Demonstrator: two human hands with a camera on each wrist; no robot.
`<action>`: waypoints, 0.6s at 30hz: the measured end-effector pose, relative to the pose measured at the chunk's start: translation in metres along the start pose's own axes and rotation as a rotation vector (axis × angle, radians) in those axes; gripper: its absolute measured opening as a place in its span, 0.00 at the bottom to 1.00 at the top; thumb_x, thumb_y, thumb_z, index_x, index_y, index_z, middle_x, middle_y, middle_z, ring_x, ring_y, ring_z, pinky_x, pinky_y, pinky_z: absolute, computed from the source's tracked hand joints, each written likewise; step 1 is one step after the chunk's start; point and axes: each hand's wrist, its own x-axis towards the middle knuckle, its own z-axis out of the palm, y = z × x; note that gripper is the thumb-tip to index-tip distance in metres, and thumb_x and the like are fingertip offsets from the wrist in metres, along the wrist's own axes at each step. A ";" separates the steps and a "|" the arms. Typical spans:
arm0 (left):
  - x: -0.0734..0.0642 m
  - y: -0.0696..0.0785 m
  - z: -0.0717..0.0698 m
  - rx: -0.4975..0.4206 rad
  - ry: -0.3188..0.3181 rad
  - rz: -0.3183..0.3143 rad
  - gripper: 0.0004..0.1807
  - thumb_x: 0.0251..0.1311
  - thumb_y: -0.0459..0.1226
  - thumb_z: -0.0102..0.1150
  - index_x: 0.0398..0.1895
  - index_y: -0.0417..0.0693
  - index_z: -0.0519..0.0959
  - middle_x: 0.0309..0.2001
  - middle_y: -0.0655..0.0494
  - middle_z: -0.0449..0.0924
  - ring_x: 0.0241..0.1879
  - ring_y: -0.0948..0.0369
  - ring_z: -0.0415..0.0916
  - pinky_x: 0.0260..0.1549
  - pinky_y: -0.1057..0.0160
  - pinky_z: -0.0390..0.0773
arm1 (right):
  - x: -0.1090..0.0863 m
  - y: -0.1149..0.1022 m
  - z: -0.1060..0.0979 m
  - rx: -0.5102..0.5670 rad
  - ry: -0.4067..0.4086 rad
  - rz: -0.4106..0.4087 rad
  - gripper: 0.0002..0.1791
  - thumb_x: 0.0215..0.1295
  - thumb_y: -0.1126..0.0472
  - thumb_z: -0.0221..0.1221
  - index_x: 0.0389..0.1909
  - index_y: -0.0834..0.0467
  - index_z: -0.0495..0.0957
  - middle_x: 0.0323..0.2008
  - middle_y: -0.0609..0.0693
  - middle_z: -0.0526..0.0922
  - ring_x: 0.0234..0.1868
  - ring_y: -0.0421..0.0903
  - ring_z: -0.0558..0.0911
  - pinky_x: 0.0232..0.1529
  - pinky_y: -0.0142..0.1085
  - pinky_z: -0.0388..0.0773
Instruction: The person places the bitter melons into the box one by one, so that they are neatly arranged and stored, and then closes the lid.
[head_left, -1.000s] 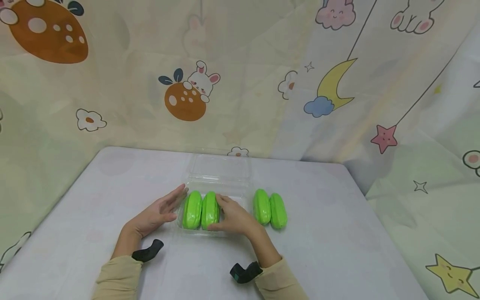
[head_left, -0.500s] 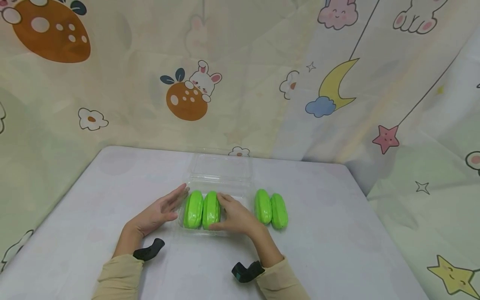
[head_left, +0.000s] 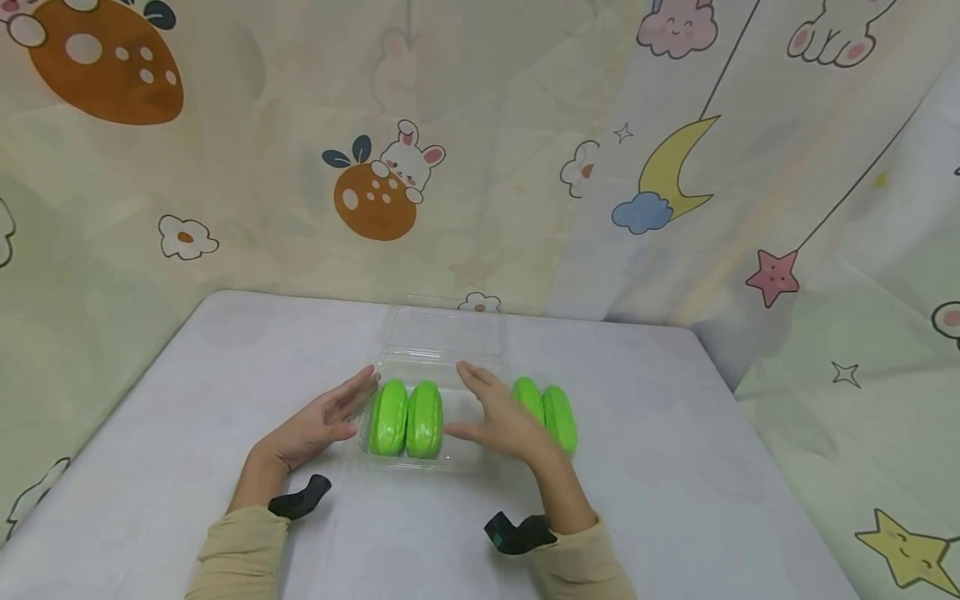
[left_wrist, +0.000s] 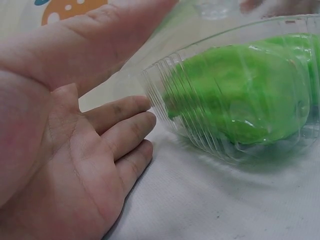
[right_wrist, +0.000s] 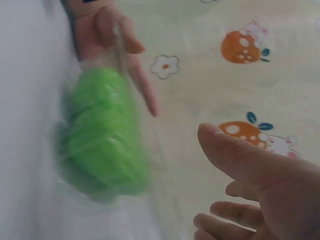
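Note:
Two oblong, glossy bright green pieces (head_left: 388, 417) lie side by side in the left part of a clear plastic clamshell box (head_left: 468, 457). My left hand (head_left: 315, 425) is beside the box's left wall, fingers extended. In the left wrist view, its fingertips are right at the ribbed plastic wall (left_wrist: 175, 95). My right hand (head_left: 506, 417) is over the box's right part, thumb and fingers spread with nothing between them. A gap separates it from the nearer green piece (head_left: 425, 419). The right wrist view is blurred, with the green pieces (right_wrist: 102, 140) left of the hand.
Two more green pieces (head_left: 558, 417) lie on the white table (head_left: 660, 467) right of the box, partly hidden by the right hand and wrist. The box's clear lid (head_left: 442, 332) is folded back towards the cartoon-printed curtain (head_left: 510, 208).
My right hand has let go of the second green piece in the box and moved right, its fingers spreading. The left hand has stayed in place.

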 end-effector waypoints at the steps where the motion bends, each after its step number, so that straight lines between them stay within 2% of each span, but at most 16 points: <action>1: 0.000 0.000 0.000 0.000 -0.001 -0.001 0.48 0.59 0.32 0.60 0.76 0.59 0.42 0.77 0.51 0.34 0.75 0.51 0.28 0.59 0.82 0.56 | -0.002 0.001 -0.005 0.001 0.018 -0.002 0.49 0.56 0.44 0.65 0.74 0.53 0.51 0.74 0.48 0.54 0.74 0.49 0.54 0.69 0.47 0.59; 5: -0.001 0.002 0.001 -0.001 -0.005 0.002 0.48 0.60 0.31 0.59 0.76 0.58 0.42 0.77 0.51 0.34 0.75 0.50 0.28 0.59 0.82 0.56 | -0.011 0.006 -0.025 0.060 0.080 -0.040 0.45 0.58 0.47 0.65 0.73 0.54 0.55 0.72 0.50 0.59 0.71 0.51 0.62 0.67 0.47 0.64; 9: 0.000 0.001 0.001 -0.003 -0.006 0.004 0.48 0.60 0.31 0.59 0.76 0.57 0.41 0.77 0.51 0.34 0.75 0.49 0.28 0.59 0.82 0.56 | -0.019 0.019 -0.040 0.129 0.102 -0.044 0.42 0.59 0.48 0.64 0.72 0.52 0.57 0.71 0.49 0.62 0.68 0.50 0.67 0.64 0.43 0.68; 18: -0.001 0.001 0.000 -0.016 -0.015 0.007 0.47 0.61 0.30 0.58 0.76 0.57 0.41 0.77 0.50 0.33 0.75 0.50 0.27 0.60 0.81 0.56 | -0.032 0.052 -0.062 0.164 0.159 0.001 0.42 0.60 0.47 0.63 0.72 0.51 0.56 0.71 0.50 0.61 0.71 0.50 0.63 0.66 0.44 0.65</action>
